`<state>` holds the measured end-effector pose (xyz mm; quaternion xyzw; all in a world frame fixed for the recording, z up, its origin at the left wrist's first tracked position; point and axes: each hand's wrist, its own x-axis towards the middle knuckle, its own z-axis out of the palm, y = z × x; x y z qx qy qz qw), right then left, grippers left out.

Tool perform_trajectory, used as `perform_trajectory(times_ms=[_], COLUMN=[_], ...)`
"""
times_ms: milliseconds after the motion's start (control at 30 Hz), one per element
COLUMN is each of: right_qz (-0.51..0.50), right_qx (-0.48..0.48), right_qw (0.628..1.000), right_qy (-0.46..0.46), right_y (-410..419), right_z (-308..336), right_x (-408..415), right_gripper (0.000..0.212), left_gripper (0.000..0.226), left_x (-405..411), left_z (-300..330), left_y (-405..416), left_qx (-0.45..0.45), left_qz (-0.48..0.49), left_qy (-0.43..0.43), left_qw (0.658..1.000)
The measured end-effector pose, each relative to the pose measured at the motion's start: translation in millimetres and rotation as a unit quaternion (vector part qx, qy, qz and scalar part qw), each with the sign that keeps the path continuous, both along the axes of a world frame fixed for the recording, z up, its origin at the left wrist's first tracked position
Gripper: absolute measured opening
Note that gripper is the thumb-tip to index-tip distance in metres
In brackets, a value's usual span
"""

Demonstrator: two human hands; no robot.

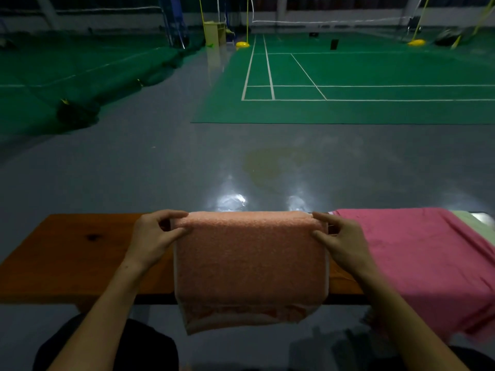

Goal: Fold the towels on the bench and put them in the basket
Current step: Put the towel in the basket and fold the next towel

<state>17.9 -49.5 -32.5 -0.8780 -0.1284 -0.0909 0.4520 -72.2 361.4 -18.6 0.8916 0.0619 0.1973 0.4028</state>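
The left hand (pixel 156 231) reaches in over the wooden bench (pixel 80 253), thumb and fingers pinching the far left corner of the folded peach towel (pixel 250 261). That towel lies across the bench's middle, its near edge hanging over the front. The right hand (pixel 338 238) pinches the far right corner the same way. Just beside it, a pink towel (pixel 417 258) lies spread flat.
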Motion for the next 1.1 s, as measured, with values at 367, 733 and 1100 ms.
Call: perform_trajectory(times_ms=[367,733,1100], right_qz=[-0.078,-0.016,0.086], right_qx=[-0.080,0.118,0.252], right_qw=[0.984,0.993,0.958], right_qy=[-0.138,-0.024,0.108], right_y=[7.2,-2.4,-14.2], right_z=[23.2,48.7,86.9], right_x=[-10.0,-15.8,-58.2], right_gripper=[0.016,0.071,0.042], left_gripper=[0.012,0.025,0.022], left_x=[3.6,-7.4,-54.7], left_z=[20.7,50.4,94.5], left_y=[-12.5,-27.8,-30.2], left_qx=[-0.056,-0.215,-0.322], left_qz=[0.060,0.010,-0.073], left_qy=[-0.117,-0.120,-0.100], left_qw=[0.990,0.969,0.939])
